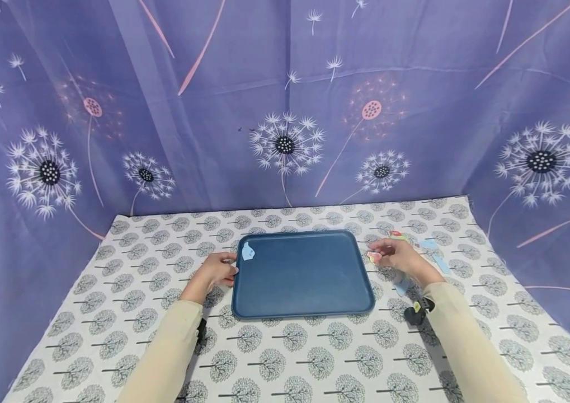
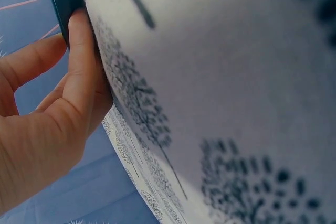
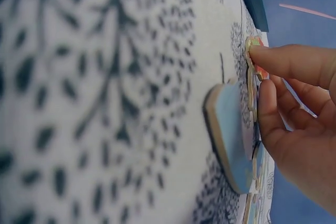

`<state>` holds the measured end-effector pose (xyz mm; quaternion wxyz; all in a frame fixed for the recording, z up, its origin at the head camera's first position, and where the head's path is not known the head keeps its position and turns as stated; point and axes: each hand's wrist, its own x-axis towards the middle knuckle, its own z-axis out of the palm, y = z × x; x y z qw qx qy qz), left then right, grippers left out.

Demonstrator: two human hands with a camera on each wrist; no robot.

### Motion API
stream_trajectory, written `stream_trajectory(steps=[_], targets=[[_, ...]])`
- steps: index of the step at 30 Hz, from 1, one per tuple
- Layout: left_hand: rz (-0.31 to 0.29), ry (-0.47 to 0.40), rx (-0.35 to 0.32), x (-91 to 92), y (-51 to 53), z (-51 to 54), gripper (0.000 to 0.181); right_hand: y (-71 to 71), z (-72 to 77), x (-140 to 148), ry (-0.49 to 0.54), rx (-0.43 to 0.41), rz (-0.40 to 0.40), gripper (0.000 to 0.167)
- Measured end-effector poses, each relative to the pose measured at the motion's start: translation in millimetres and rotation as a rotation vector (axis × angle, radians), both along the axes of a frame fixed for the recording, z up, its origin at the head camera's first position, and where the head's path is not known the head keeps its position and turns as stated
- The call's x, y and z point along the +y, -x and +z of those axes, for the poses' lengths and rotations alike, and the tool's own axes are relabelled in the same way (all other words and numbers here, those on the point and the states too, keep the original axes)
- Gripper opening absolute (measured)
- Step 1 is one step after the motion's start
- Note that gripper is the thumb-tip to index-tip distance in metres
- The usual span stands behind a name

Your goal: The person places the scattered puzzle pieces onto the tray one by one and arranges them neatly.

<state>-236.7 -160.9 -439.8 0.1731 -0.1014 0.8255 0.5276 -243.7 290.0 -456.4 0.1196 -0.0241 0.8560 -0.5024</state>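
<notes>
A dark blue tray lies on the cloth-covered table, with one light blue piece at its upper left corner. At the tray's left edge is my left hand; in the left wrist view the rim sits between its thumb and fingers. To the right of the tray, my right hand pinches a small pink, red and yellow wooden puzzle piece between thumb and fingertip. The right wrist view shows this puzzle piece edge-on, just above the cloth.
Several loose pieces lie around the right hand: a light blue one below the wrist, others farther right, and a red and green one behind. Printed tree cloth covers the table; a purple curtain hangs behind.
</notes>
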Motion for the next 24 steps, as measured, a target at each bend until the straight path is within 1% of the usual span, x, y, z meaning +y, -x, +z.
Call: stream_trajectory(steps=[3, 6, 11, 16, 19, 20, 24], targets=[[0.003, 0.001, -0.002, -0.2, 0.9, -1.0, 0.048, 0.4, 2.0, -2, -0.003, 0.014, 0.007, 0.051], [0.006, -0.002, -0.007, -0.4, 1.8, -2.0, 0.048, 1.1, 3.5, -3, -0.007, 0.020, 0.011, 0.048], [0.015, -0.009, -0.016, -0.8, 2.1, -2.5, 0.049, 1.5, 7.6, -1, -0.084, 0.053, 0.035, 0.040], [0.016, -0.004, -0.011, 0.4, 1.5, -0.4, 0.049, 2.7, 13.4, -1, -0.135, 0.031, 0.042, 0.037], [0.020, -0.009, -0.005, 0.9, 1.5, 0.0, 0.049, 4.9, 16.3, -2, -0.114, 0.016, 0.022, 0.036], [0.016, -0.011, -0.002, 0.6, 1.7, -0.6, 0.049, 5.7, 17.3, -3, -0.113, 0.032, 0.025, 0.036], [0.023, -0.024, -0.003, -1.3, 2.0, -4.0, 0.049, 9.6, 21.8, -5, -0.057, 0.038, 0.003, 0.038]])
